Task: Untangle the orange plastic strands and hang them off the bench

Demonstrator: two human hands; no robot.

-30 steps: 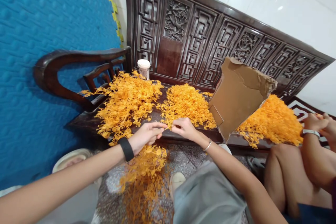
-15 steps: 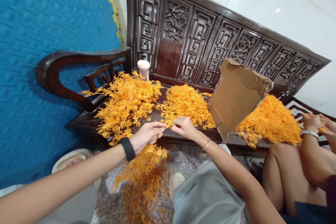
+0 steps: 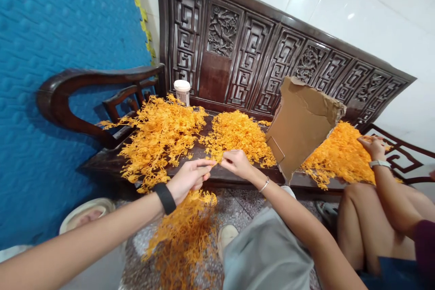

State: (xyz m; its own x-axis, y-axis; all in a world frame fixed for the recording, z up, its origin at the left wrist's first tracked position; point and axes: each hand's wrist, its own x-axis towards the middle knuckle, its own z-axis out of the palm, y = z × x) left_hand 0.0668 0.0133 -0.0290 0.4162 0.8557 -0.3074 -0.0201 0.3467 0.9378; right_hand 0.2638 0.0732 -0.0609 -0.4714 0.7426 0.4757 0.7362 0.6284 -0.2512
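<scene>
Both hands meet fingertip to fingertip: left hand [image 3: 188, 176] and right hand [image 3: 238, 164] each pinch a thin orange sprig [image 3: 216, 162] lying crosswise between them, equally near.

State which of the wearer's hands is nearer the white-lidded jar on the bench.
Left. The left hand is below the jar, almost in line with it; the right hand is farther to the right, by the middle orange pile.
</scene>
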